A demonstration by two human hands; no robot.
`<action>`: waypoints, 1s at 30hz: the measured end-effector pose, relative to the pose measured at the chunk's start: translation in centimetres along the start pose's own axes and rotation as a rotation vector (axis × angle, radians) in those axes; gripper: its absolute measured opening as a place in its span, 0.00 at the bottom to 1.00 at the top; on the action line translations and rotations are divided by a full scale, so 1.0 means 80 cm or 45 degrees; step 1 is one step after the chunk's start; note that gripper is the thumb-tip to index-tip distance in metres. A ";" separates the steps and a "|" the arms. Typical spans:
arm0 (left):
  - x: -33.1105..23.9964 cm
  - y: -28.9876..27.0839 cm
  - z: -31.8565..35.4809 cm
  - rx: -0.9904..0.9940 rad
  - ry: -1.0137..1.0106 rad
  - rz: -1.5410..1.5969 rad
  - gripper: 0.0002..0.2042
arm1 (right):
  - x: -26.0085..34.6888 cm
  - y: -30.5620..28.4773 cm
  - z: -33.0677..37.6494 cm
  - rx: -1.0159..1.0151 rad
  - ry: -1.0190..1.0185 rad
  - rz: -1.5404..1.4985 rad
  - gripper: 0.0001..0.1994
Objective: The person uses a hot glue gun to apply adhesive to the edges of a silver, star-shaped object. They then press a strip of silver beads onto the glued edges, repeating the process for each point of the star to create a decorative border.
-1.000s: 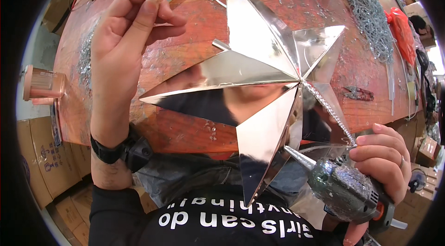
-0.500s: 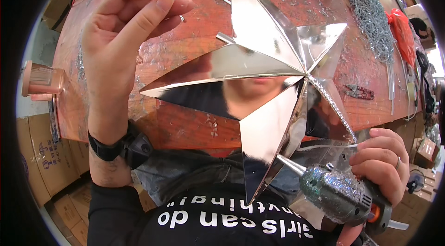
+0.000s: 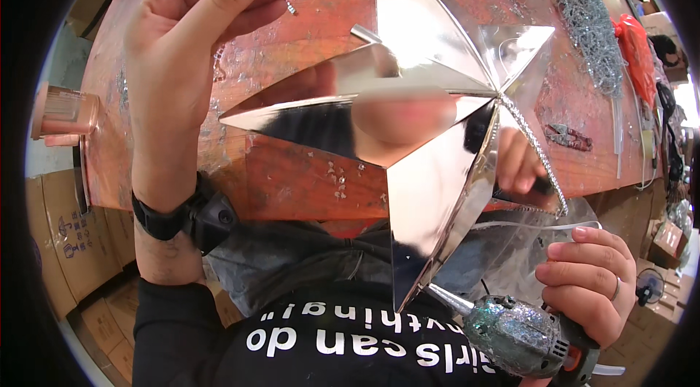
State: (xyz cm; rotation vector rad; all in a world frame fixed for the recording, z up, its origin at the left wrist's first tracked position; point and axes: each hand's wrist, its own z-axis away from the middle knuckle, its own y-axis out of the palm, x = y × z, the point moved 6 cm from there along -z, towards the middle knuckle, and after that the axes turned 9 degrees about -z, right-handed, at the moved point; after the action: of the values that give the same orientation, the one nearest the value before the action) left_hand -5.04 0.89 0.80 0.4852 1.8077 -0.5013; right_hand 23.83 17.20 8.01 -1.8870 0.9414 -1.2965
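A large mirror-finish silver star [image 3: 430, 190] stands over the table's front edge and my lap, its faces folded into raised ridges. A sparkling rhinestone chain [image 3: 536, 142] runs along one ridge, from the centre to the lower right point. My right hand [image 3: 587, 281] is wrapped round a glitter-covered hot glue gun [image 3: 510, 329]. The gun's metal nozzle is at the edge of the star's lowest point; whether it touches, I cannot tell. My left hand [image 3: 197, 18] is raised at the upper left with thumb and fingers pinched together. What they pinch, if anything, does not show.
The worn red-brown table [image 3: 313, 183] carries small red-handled pliers [image 3: 569, 137], a heap of silver glittering strands [image 3: 587, 37] and a red plastic bag [image 3: 636, 59] at the right. A pinkish tub [image 3: 65, 111] is at the left edge, above cardboard boxes [image 3: 65, 241].
My left hand has moved up, away from me. The glue gun has shifted down and left, its nozzle sliding along the star's edge towards the lowest point. The star sits slightly further right and up.
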 end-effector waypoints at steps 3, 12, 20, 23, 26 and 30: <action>0.002 0.000 -0.001 0.067 0.026 0.026 0.07 | 0.005 0.001 -0.008 -0.013 0.115 0.034 0.11; -0.012 0.012 0.002 0.015 0.159 -0.095 0.06 | 0.000 0.005 -0.006 -0.006 0.015 0.020 0.06; -0.023 0.032 0.007 -0.202 0.196 -0.295 0.05 | 0.008 0.015 0.002 0.074 0.023 -0.061 0.19; -0.023 0.032 0.008 -0.165 0.180 -0.325 0.05 | 0.016 0.019 0.000 0.136 0.057 -0.043 0.22; -0.024 0.037 0.007 -0.129 0.185 -0.315 0.05 | 0.011 0.017 0.011 0.188 -0.104 -0.063 0.19; -0.025 0.036 0.012 -0.065 0.170 -0.289 0.04 | 0.007 -0.004 0.016 0.067 -0.053 -0.104 0.05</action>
State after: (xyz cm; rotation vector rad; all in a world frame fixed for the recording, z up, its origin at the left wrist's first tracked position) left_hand -2.13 2.56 2.19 0.2846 2.0112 -0.5881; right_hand 25.28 17.04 8.20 -1.9219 0.8090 -1.3116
